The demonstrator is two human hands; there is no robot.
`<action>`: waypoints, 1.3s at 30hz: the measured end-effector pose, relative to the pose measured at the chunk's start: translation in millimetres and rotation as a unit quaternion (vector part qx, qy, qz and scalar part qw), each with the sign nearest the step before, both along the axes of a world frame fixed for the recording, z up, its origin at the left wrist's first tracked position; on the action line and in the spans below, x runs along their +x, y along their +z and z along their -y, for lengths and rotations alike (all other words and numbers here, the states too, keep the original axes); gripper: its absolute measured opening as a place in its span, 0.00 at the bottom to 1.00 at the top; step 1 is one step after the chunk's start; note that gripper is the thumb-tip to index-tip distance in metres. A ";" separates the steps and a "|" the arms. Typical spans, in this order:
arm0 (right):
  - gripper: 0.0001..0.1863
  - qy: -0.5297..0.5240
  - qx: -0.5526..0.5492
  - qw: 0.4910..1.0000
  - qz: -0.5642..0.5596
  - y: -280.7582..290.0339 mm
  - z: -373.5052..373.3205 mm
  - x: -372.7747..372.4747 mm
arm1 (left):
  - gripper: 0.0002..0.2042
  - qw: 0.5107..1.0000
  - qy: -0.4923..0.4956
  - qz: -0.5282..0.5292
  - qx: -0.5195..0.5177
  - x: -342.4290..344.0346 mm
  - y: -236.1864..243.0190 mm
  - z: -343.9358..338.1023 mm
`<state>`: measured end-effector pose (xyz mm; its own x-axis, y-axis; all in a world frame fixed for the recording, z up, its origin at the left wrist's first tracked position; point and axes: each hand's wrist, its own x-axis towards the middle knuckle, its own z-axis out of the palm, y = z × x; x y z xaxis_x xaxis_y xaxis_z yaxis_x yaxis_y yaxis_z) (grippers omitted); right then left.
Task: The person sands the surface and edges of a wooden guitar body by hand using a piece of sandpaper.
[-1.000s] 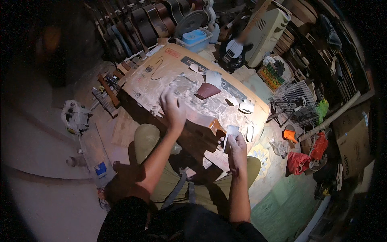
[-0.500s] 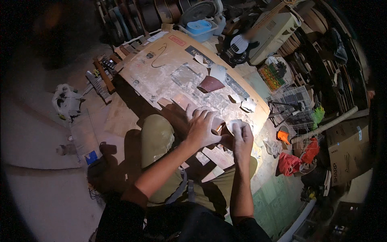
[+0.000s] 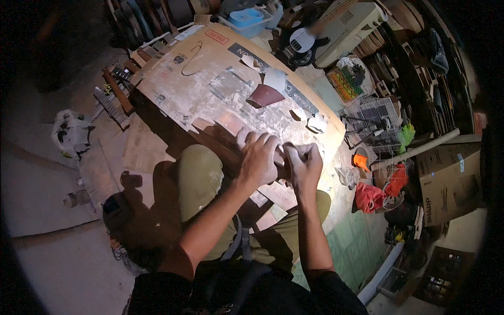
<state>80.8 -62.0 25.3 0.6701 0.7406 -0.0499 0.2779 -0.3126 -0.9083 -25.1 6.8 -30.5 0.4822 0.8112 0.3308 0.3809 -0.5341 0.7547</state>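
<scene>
A long dark piece of wood [image 3: 219,143] lies across my lap at the near edge of the dusty cardboard [image 3: 184,94]. My left hand [image 3: 258,160] is closed over its near end, fingers wrapped around it. Right beside it, my right hand [image 3: 304,167] pinches a scrap of sandpaper, now mostly hidden by the fingers. Both hands are dusty and almost touch. Ahead on the cardboard are a reddish-brown sheet of sandpaper [image 3: 266,96] and a pale sheet [image 3: 274,79]. Smaller curled scraps [image 3: 317,124] lie to their right.
Pale wooden boards [image 3: 278,195] lie beneath my hands, between my knees. A wooden bar [image 3: 118,92] and metal tools sit left of the cardboard. To the right are a wire rack [image 3: 374,119], an orange object [image 3: 360,158], red bags [image 3: 370,196] and a carton [image 3: 446,181].
My right hand has drawn in toward the left and closed over the pale sandpaper, which showed openly before. My left hand stays on the wood. The whole view has shifted slightly.
</scene>
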 end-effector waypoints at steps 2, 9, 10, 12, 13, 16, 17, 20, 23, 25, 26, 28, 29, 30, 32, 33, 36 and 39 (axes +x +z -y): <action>0.14 -0.014 0.023 0.998 -0.050 -9.4 6.4 -1.3 | 0.11 1.000 0.007 -0.003 0.018 -1.8 2.0 0.6; 0.15 0.017 -0.008 0.996 0.091 -4.6 -2.3 5.8 | 0.15 1.000 -0.019 0.004 -0.009 0.2 2.8 -4.1; 0.15 0.039 -0.004 0.989 0.140 -2.9 8.5 -1.5 | 0.15 1.000 -0.021 0.003 -0.008 -0.4 0.6 -0.6; 0.15 0.056 0.018 0.993 0.107 -7.2 13.4 -1.6 | 0.14 1.000 -0.004 0.022 -0.005 -0.8 -6.2 5.3; 0.16 0.034 -0.007 0.994 0.101 -6.7 6.3 5.2 | 0.15 0.999 -0.021 0.022 -0.009 0.7 -10.5 1.3; 0.17 0.001 -0.010 0.999 0.051 -2.0 -3.0 3.1 | 0.15 0.999 -0.003 0.026 -0.024 5.5 -10.5 -1.6; 0.16 0.019 -0.006 0.996 0.087 -4.6 5.8 -1.6 | 0.15 0.999 0.007 0.035 -0.005 4.0 -7.5 -1.7; 0.16 0.042 0.030 0.996 0.074 -10.8 6.2 6.1 | 0.15 0.997 0.011 0.066 0.038 5.1 -8.3 1.7; 0.17 -0.027 0.010 0.999 0.015 -5.8 -7.3 8.7 | 0.17 1.000 -0.009 0.004 -0.004 3.1 -5.9 4.0; 0.18 0.028 -0.002 0.995 0.095 -11.6 12.8 -7.2 | 0.19 1.000 0.003 0.023 0.000 1.7 -17.4 -3.3; 0.18 0.061 0.006 0.992 0.110 -9.5 18.3 -10.4 | 0.19 1.000 -0.001 0.023 0.002 3.7 -16.0 -3.5; 0.18 0.028 -0.016 0.999 0.032 -2.3 9.3 -4.2 | 0.19 0.998 -0.013 0.053 0.026 7.0 -13.1 -3.6; 0.18 0.020 -0.027 0.999 0.009 1.4 0.5 0.5 | 0.20 0.999 -0.014 0.039 0.006 8.7 -9.6 -6.4; 0.18 0.013 -0.039 0.999 -0.014 3.0 -2.5 2.6 | 0.20 0.998 -0.011 0.059 0.023 12.6 -10.0 -9.7; 0.18 0.006 0.021 0.997 -0.077 -7.7 -0.1 3.4 | 0.18 0.999 -0.007 0.045 0.025 11.7 -10.9 -7.8; 0.18 0.012 0.022 0.999 -0.030 -9.7 -1.8 5.2 | 0.18 0.998 -0.008 0.046 0.029 13.4 -13.0 -11.8; 0.18 -0.082 0.018 0.996 -0.013 -7.1 -21.2 14.5 | 0.23 0.999 -0.005 0.013 -0.036 19.8 -15.2 -12.1; 0.19 -0.037 -0.021 0.998 -0.045 -4.6 -9.9 31.0 | 0.34 1.000 0.023 0.003 -0.013 12.4 -6.0 1.2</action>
<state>111.7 -52.1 20.7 0.7139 0.6856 -0.1425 0.1703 -0.3674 -0.9143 -12.7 5.6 -36.5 0.4414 0.8409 0.3133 0.3996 -0.4968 0.7704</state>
